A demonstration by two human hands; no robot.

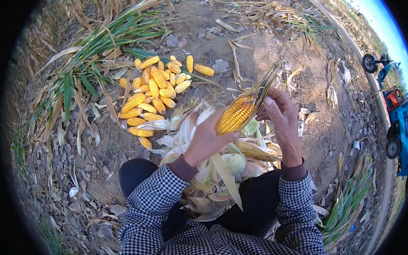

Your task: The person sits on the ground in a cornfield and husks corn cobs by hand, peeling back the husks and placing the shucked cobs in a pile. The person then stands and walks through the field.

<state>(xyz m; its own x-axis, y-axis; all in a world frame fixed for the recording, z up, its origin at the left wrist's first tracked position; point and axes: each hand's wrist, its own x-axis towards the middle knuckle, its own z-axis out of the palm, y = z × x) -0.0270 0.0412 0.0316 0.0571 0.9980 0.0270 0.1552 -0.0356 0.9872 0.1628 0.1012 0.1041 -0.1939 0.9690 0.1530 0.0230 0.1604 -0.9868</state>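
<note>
My left hand (pixel 207 135) is closed around the lower part of a yellow ear of corn (pixel 236 115), whose tip points up and to the right. Dry brown husk (pixel 271 78) still runs along the ear's right side and past its tip. The fingers of my right hand (pixel 279 109) are at that husk, thumb raised; whether they pinch it I cannot tell. Below both hands, pale stripped husks (pixel 232 163) lie heaped between my knees. A pile of bare corn ears (pixel 157 83) rests on the ground ahead and to the left.
Green and dry corn stalks (pixel 97 53) lie at the upper left. More leaves (pixel 348 196) are at the lower right. Dry leaves litter the soil around me. A blue three-wheeled vehicle (pixel 402 120) stands by a track at the far right.
</note>
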